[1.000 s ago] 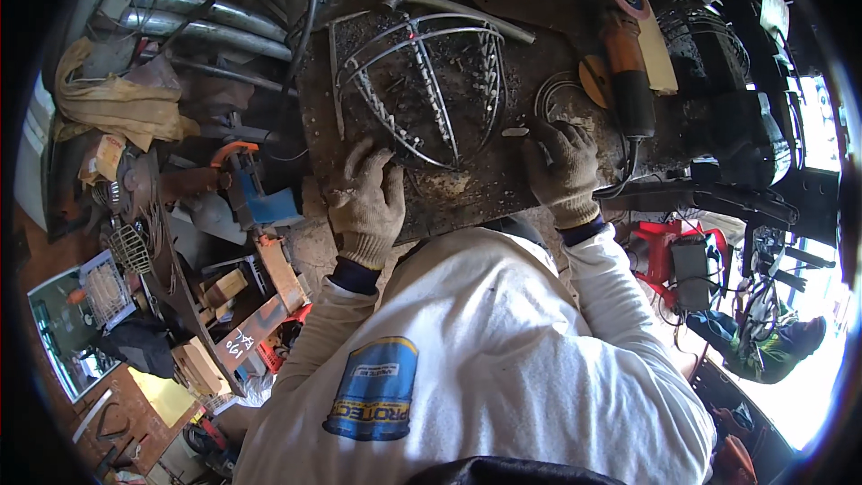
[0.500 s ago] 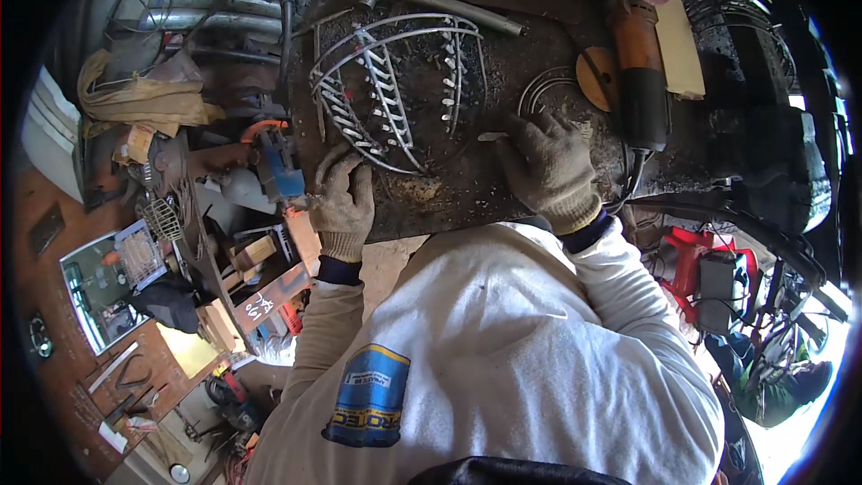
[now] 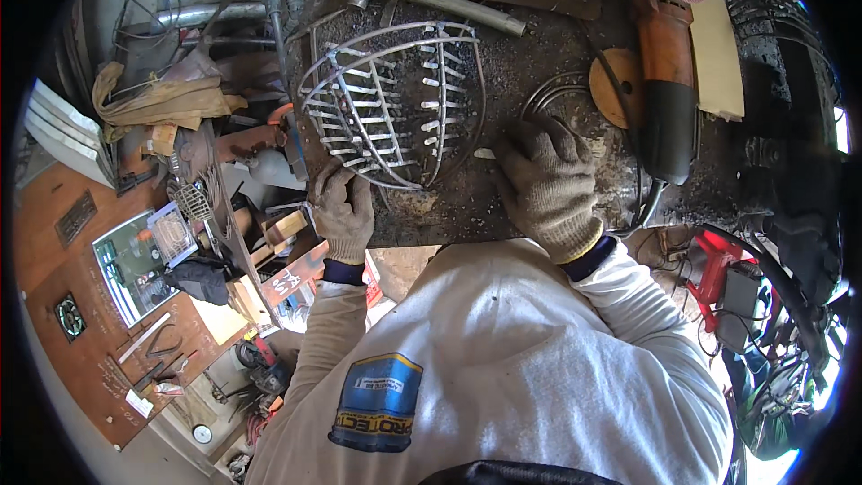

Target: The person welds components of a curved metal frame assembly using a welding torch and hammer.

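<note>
The left hand (image 3: 341,211), in a grey-brown knit glove, has its fingers bent right at the lower left rim of the curved silver metal cage with rows of short bars (image 3: 389,112). From my seat far away, I cannot tell if the fingers pinch the rim or just rest by it. The cage sits on the dark, gritty worktop (image 3: 467,216), in front of the person and a bit to the left. The right hand (image 3: 552,184), in a matching glove, is palm down with its fingers bent. Its thumb is next to a small, thin, pale strip (image 3: 485,154), but I cannot see if it is held.

I think the cage could rock or slide if one side gets pushed, since it looks round and light. The little bar ends stick out and could snag the glove. The orange and black grinder with a pink disc (image 3: 666,72) lies near the right hand, and a bump to its switch could hurt if it has power. An arm could catch its black cord (image 3: 648,207) and drag it. The long silver hammer (image 3: 449,4) lies just behind the cage, so a hard shove could knock it.
</note>
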The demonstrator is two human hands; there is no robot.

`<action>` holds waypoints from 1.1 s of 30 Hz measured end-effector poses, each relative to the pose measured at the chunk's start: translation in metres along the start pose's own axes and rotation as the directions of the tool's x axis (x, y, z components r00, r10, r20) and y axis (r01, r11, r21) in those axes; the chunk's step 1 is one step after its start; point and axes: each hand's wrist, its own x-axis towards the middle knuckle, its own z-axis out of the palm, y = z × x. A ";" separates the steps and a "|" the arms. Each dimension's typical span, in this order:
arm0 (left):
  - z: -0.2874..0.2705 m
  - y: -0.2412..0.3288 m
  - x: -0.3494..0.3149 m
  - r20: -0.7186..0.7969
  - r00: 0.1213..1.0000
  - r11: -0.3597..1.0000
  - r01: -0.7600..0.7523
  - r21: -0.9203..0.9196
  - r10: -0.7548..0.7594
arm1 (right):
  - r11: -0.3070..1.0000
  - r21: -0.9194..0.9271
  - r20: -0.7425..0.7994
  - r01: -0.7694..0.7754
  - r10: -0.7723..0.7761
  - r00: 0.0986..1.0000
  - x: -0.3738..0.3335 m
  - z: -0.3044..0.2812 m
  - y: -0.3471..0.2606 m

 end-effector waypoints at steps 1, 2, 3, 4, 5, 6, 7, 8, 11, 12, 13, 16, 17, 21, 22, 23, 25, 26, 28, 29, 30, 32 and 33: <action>-0.001 0.000 0.000 0.014 1.000 1.000 0.013 0.002 -0.013 | 1.000 0.004 0.001 0.000 0.000 1.000 0.000 -0.002 0.000; 0.000 0.001 0.001 0.016 1.000 1.000 0.015 0.006 -0.015 | 1.000 -0.004 0.013 0.008 -0.008 1.000 0.001 -0.006 -0.001; 0.001 0.000 0.000 0.005 1.000 1.000 0.007 0.015 -0.008 | 1.000 -0.012 0.024 0.016 -0.016 1.000 0.001 -0.007 -0.002; 0.002 0.000 -0.001 -0.006 1.000 1.000 0.000 0.024 0.000 | 0.999 -0.018 -0.008 0.035 -0.035 0.999 0.002 -0.004 -0.001; 0.002 -0.001 -0.002 -0.005 1.000 1.000 0.001 0.027 -0.001 | 0.999 -0.015 -0.008 0.035 -0.035 0.999 0.002 -0.003 0.000; 0.003 -0.001 -0.002 -0.009 1.000 0.999 -0.025 0.036 0.026 | 0.999 -0.011 -0.002 0.034 -0.034 0.999 0.002 -0.002 0.001; 0.003 -0.001 -0.002 -0.012 0.999 0.998 -0.052 0.044 0.053 | 0.999 -0.007 0.003 0.033 -0.033 0.999 0.003 -0.002 0.001; 0.002 -0.002 -0.002 -0.011 0.999 0.998 -0.051 0.045 0.052 | 0.999 -0.005 0.004 0.034 -0.034 0.999 0.003 -0.002 0.000; 0.001 -0.002 -0.001 0.002 0.998 0.998 -0.059 0.026 0.059 | 1.000 0.017 0.015 0.013 -0.013 1.000 0.004 -0.003 -0.001; 0.001 -0.002 -0.001 -0.004 0.999 0.998 -0.047 0.032 0.047 | 1.000 0.025 0.006 0.012 -0.012 1.000 0.003 -0.001 0.000; 0.002 -0.002 -0.002 -0.009 0.999 0.999 -0.035 0.039 0.036 | 0.999 0.032 -0.003 0.011 -0.011 1.000 0.002 0.000 0.001; 0.001 -0.001 0.000 0.001 1.000 1.000 -0.029 0.009 0.029 | 1.000 0.014 0.033 0.000 0.000 0.999 0.003 -0.003 0.000; 0.001 -0.001 0.001 -0.002 1.000 1.000 -0.029 0.008 0.029 | 1.000 0.013 0.031 0.002 -0.003 1.000 0.003 -0.003 -0.001; -0.001 0.004 0.002 -0.015 1.000 0.999 -0.024 0.025 0.025 | 1.000 0.001 0.021 -0.013 0.013 1.000 0.003 -0.002 -0.003; -0.002 0.005 0.002 -0.003 1.000 1.000 -0.007 0.028 0.007 | 1.000 0.020 0.013 -0.016 0.016 1.000 0.003 -0.002 -0.004; -0.002 0.004 0.002 -0.006 1.000 1.000 -0.006 0.025 0.006 | 1.000 0.016 0.013 -0.013 0.013 1.000 0.003 -0.003 -0.005; -0.001 0.004 0.002 -0.017 1.000 1.000 -0.016 0.015 0.017 | 1.000 0.014 0.061 -0.013 0.013 0.998 0.004 -0.007 -0.006; -0.002 0.004 0.002 -0.023 1.000 1.000 -0.015 0.013 0.015 | 1.000 0.010 0.060 -0.008 0.007 0.998 0.003 -0.007 -0.006; -0.002 0.005 0.003 -0.032 0.998 0.999 -0.044 -0.004 0.044 | 1.000 0.031 0.039 -0.005 0.004 0.999 0.003 -0.005 -0.005; -0.003 0.006 0.004 -0.038 0.998 0.999 -0.042 -0.004 0.042 | 1.000 0.029 0.039 0.001 -0.002 0.999 0.003 -0.005 -0.005; -0.002 0.007 0.005 -0.047 0.998 0.999 -0.039 -0.025 0.038 | 1.000 0.006 0.018 0.006 -0.006 1.000 0.003 -0.004 -0.006; -0.004 0.009 0.007 -0.059 0.997 0.998 -0.042 -0.040 0.040 | 1.000 -0.020 -0.002 0.016 -0.016 1.000 0.004 -0.004 -0.007; -0.004 0.010 0.007 -0.062 0.997 0.998 -0.041 -0.040 0.038 | 1.000 -0.015 0.007 0.018 -0.018 1.000 0.004 -0.005 -0.007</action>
